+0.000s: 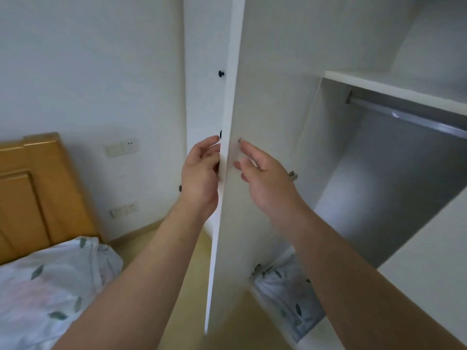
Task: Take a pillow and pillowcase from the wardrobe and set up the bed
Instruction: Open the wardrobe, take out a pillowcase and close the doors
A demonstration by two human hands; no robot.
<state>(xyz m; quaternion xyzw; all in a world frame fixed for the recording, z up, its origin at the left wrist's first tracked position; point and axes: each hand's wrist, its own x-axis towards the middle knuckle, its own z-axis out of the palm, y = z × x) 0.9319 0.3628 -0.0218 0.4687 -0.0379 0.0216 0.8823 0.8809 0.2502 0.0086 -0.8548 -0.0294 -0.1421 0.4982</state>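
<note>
A white wardrobe door (249, 102) stands swung out, edge-on, in the middle of the view. My left hand (201, 173) curls around the door's outer edge just below a black knob (221, 74). On the door's inner face, my right hand (262, 176) rests with fingers spread and holds nothing. Low inside the wardrobe lies white bedding with a green leaf print (285, 289), partly hidden by my right forearm. The bed (43, 286) at the lower left wears a sheet of the same print.
A wooden headboard (30, 188) stands at the left against the wall. Wall sockets (123, 210) sit low beside it. Inside the wardrobe a shelf (394, 87) spans above a metal hanging rail (409, 114). A second white door (434, 279) juts in at the lower right.
</note>
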